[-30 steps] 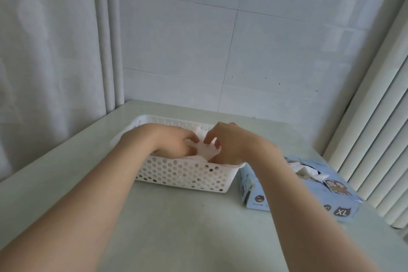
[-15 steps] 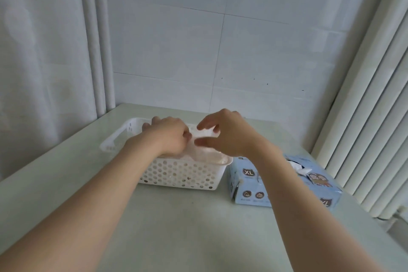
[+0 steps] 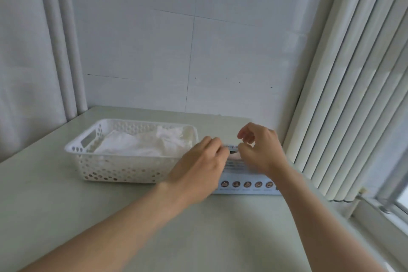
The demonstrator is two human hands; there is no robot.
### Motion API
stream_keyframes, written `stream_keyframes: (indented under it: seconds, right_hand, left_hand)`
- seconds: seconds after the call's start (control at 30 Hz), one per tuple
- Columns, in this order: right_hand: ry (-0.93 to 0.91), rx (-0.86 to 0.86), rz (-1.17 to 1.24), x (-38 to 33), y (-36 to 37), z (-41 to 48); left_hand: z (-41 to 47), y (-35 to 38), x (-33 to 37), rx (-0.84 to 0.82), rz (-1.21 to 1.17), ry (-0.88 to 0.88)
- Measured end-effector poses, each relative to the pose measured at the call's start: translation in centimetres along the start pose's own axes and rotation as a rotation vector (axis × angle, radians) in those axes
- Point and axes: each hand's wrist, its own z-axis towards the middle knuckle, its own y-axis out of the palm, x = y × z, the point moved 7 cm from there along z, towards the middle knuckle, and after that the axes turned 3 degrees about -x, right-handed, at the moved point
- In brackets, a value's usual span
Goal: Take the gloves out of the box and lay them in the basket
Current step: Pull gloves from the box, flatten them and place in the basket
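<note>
Left hand [image 3: 202, 162] and right hand [image 3: 261, 151] moved from basket [image 3: 114, 169] to box [image 3: 247, 189].

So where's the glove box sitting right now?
In the head view the blue glove box lies on the table right of centre, just right of the white basket, partly hidden beneath the left hand and right hand.

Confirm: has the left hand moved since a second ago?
Yes. The left hand left the basket and shifted right, now over the box.
</note>
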Motion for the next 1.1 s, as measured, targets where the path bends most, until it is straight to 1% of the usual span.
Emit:
stream_keyframes:
  seconds: [0.1,0.23,0.33,0.4,0.47,0.67,0.73,0.87,1.0,1.03,1.1]
  right_hand:
    - [-0.067,-0.122,0.008,0.8,0.6,-1.3]
    - [-0.085,-0.177,-0.036,1.4,1.4,-1.2]
    - [-0.09,-0.167,-0.014,1.6,2.0,-0.8]
    - [-0.081,-0.11,0.048,1.9,1.9,-0.6]
    - [-0.094,-0.018,0.061,2.2,1.6,-0.4]
    - [-0.187,0.256,-0.079,2.1,0.6,-1.1]
    - [-0.191,0.362,-0.079,1.7,0.0,-1.4]
    - [-0.155,0.526,0.14,1.2,-1.6,-1.7]
    - [-0.162,0.701,0.285,-0.6,-4.0,-3.0]
    - [-0.16,0.735,0.315,-1.0,-4.5,-3.3]
    - [-0.152,0.75,0.371,-1.8,-5.2,-3.5]
  left_hand:
    - [-0.3,1.1,2.0,0.009,0.07,0.05]
    - [-1.1,2.1,2.2,0.058,-0.097,-0.051]
    - [-1.9,3.2,2.1,0.016,-0.13,-0.088]
    - [-2.1,3.3,1.9,0.025,-0.11,-0.119]
    - [-2.0,3.1,1.9,0.031,-0.098,-0.135]
    - [-2.2,3.1,2.0,0.043,-0.096,-0.094]
    - [-2.1,3.1,2.1,0.051,-0.082,-0.088]
    - [-2.0,3.4,2.0,-0.004,-0.112,-0.082]
    - [-2.0,4.0,1.9,-0.074,-0.056,-0.065]
    - [-2.0,4.0,1.9,-0.081,-0.05,-0.066]
    - [-2.0,4.0,1.8,-0.084,-0.065,-0.065]
